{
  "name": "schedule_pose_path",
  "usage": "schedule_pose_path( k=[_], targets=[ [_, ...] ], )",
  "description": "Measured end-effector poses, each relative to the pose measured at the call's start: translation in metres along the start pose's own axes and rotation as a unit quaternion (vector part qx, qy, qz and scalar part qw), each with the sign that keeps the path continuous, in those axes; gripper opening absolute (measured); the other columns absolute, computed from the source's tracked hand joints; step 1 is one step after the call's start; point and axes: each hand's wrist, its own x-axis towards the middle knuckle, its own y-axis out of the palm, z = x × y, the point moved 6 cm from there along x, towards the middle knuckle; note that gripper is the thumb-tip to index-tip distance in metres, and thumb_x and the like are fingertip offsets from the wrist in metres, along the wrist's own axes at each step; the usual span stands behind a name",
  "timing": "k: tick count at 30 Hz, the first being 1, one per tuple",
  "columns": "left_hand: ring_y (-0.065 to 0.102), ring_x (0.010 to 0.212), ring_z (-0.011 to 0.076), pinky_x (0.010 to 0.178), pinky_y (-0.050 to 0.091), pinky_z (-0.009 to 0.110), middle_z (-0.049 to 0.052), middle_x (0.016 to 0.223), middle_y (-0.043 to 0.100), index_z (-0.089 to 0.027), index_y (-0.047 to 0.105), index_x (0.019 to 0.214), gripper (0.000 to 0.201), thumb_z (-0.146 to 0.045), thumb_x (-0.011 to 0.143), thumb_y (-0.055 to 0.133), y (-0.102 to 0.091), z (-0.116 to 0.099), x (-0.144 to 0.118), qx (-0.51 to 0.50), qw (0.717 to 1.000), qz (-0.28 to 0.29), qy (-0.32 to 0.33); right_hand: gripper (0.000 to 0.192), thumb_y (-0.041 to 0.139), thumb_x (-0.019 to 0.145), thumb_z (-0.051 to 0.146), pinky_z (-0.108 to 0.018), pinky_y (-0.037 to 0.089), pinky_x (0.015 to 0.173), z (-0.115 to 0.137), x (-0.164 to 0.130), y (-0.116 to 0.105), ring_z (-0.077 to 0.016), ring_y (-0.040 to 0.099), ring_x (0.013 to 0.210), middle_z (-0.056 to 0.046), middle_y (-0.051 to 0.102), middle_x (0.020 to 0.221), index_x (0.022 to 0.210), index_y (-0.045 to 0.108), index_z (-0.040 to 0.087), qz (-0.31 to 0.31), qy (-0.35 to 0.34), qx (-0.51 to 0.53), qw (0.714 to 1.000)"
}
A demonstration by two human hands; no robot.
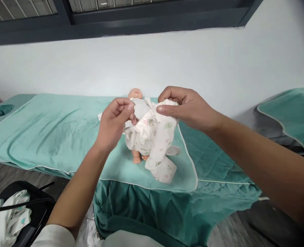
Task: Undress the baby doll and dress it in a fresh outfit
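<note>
Hands up over the bed (51,137), both on one small printed baby garment (155,137). Left hand (114,121) is closed in a pinch, thumb and fingertips on the garment's left edge near the waistband. Right hand (185,108) is curled shut over the top of the bunched fabric, thumb pressed flat along it. Garment hangs between them, legs dangling w/ the lower end touching the teal pad (64,130) that covers the bed. Doll (138,106) lies on its back on the pad just behind the garment, head toward the wall, bare feet poking out under the cloth; it wears a white top.

Risks, as I judge them: fabric is bunched, so the opening is hard to find, and a leg could go in twisted or inside out. Left pinch holds only a thin edge; a tug from the right side could pull it free and the garment drops. Doll sits near the pad's front edge, so a hard pull could drag it toward the drop. Black chair (36,206) w/ more cloth (10,216) stands lower left, well apart.
</note>
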Motion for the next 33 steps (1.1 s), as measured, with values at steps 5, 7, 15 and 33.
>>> schedule_pose_path(
  k=[5,7,15,33],
  targets=[
    [0.056,0.067,0.0103,0.061,0.046,0.024,-0.002,0.078,0.057,-0.019,0.059,0.091,0.029,-0.047,0.089,0.069,0.018,0.000,-0.001,0.052,0.991,0.121,-0.038,0.034,0.076,0.083,0.052,-0.025,0.044,0.059,0.008,0.008,-0.001,-0.0149,0.060,0.074,0.002,0.058,0.077,0.087,0.058,0.024,-0.067,-0.033,0.037,0.997],
    [0.054,0.071,0.0110,0.063,0.045,0.024,-0.001,0.079,0.056,-0.018,0.056,0.081,0.033,-0.048,0.089,0.070,0.025,0.008,-0.006,0.089,0.984,0.147,-0.045,0.030,0.075,0.086,0.046,-0.025,0.045,0.061,0.011,0.010,0.002,-0.0131,0.059,0.071,0.003,0.058,0.077,0.086,0.056,0.023,-0.066,-0.044,0.079,0.994],
    [0.046,0.058,0.0091,0.051,0.038,0.022,-0.004,0.065,0.045,-0.020,0.050,0.076,0.037,-0.048,0.091,0.068,0.014,-0.008,-0.004,-0.008,0.998,0.055,-0.029,0.034,0.075,0.086,0.049,-0.022,0.037,0.051,-0.001,0.001,0.003,-0.0086,0.049,0.056,0.004,0.054,0.066,0.077,0.061,0.019,0.052,0.033,0.067,0.996],
    [0.064,0.066,0.0177,0.055,0.052,0.028,0.002,0.069,0.054,-0.019,0.059,0.079,0.040,-0.057,0.087,0.069,-0.007,-0.002,0.015,-0.042,0.988,0.120,-0.092,0.043,0.078,0.076,0.061,-0.025,0.047,0.054,-0.033,-0.010,0.030,-0.0151,0.061,0.064,-0.002,0.065,0.072,0.077,0.072,0.018,0.215,0.116,0.054,0.968]
  ],
)
